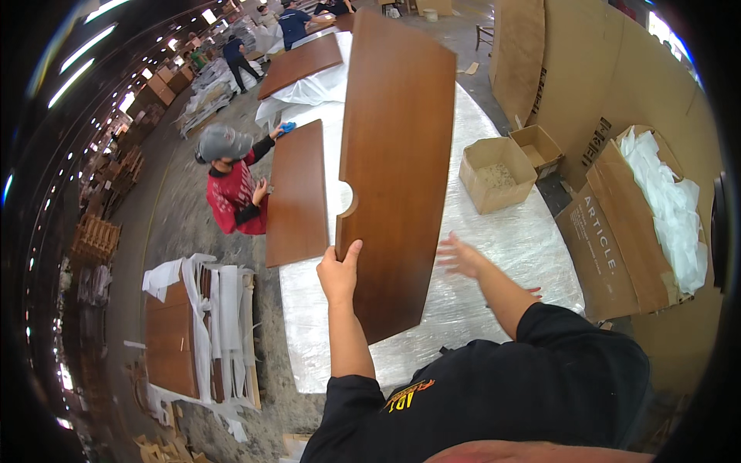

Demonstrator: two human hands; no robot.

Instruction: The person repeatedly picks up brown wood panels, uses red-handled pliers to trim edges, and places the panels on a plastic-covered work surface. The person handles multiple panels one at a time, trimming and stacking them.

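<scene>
My left hand (pixel 340 272) grips the lower left edge of a long brown wooden panel (pixel 397 154) with a half-round notch in that edge, and holds it raised and tilted above the work table (pixel 509 239), which is covered in clear plastic sheet. To the right of the panel my right hand (pixel 461 257) hovers over the table, blurred, fingers spread, holding nothing. A second brown panel (pixel 297 193) lies flat on the table's left side.
A person in a red top and grey cap (pixel 231 181) wipes the flat panel with a blue cloth (pixel 286 127). Open cardboard boxes (pixel 498 174) and a large carton with white wrap (pixel 641 216) stand right. Wrapped panels (pixel 197 332) lie on the floor left. Other people work far back.
</scene>
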